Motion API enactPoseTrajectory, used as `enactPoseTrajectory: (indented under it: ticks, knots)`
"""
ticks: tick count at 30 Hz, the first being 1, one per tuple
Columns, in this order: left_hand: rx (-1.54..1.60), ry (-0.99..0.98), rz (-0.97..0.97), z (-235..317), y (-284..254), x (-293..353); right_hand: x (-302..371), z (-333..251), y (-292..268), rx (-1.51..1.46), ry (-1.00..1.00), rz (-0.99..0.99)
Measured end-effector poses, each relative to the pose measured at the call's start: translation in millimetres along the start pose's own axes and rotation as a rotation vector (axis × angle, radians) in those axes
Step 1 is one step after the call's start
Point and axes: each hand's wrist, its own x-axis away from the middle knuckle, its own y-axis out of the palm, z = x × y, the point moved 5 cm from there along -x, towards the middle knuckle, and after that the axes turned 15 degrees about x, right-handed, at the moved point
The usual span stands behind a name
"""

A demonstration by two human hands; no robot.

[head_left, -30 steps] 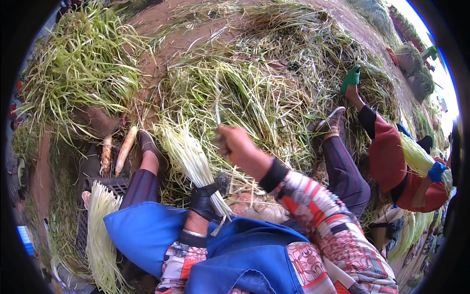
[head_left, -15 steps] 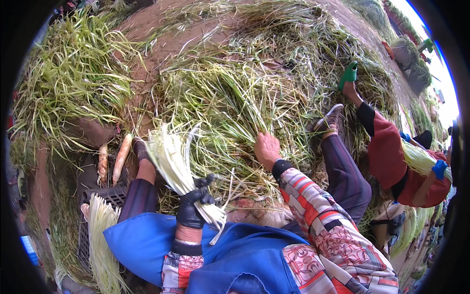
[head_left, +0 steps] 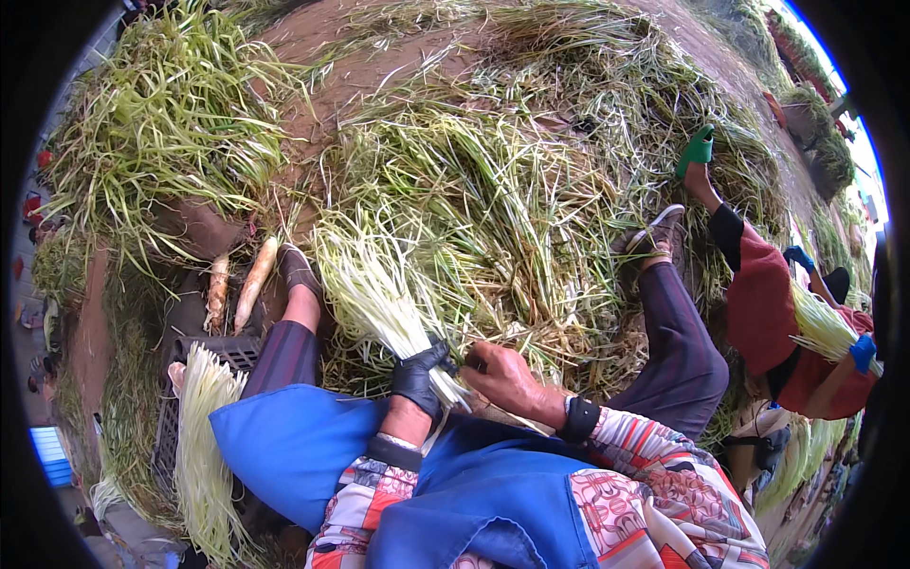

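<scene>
My left hand (head_left: 418, 381), in a black glove, is closed round the lower part of a bunch of long, pale yellow-green leafy stalks (head_left: 377, 296). Their tops fan out away from me over the heap, and the pale butt ends stick out below my fist. Close beside it on the right, my bare right hand (head_left: 517, 383) has its fingers curled together near the butt ends; what they pinch, if anything, is hidden. In front of both hands spreads a heap of loose green and straw-coloured leaves (head_left: 502, 218).
At left, pale stalks (head_left: 210, 427) lie over a dark plastic crate (head_left: 232, 353). Beyond it are two whitish, root-like pieces (head_left: 254, 284) and a big pile of green leaves (head_left: 161, 133). A person in red (head_left: 758, 308) sits at right holding similar stalks.
My right hand has come back from the leaf heap to beside my left fist. The left hand and its bunch have shifted right, and the view has shifted slightly.
</scene>
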Motion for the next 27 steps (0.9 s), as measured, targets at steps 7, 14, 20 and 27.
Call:
enactPoseTrajectory:
  ticks: [7, 14, 20, 27]
  knots:
    - [-0.135, 0.159, -0.052, 8.7, -1.0, -2.1, -25.7, 4.1, -4.5, -0.334, 0.081, 0.14]
    - [0.069, 0.062, 0.06, 11.9, 3.6, 1.2, -57.0, 34.7, 14.8, -0.317, 0.081, 0.189]
    - [0.051, 0.303, 0.019, 50.0, 19.0, 4.1, -2.4, 172.3, -50.1, 0.727, 0.079, 0.328]
    - [-0.115, 0.371, -0.055, 59.2, 28.6, 13.6, 1.4, 203.5, -140.2, 1.029, 0.227, 0.272]
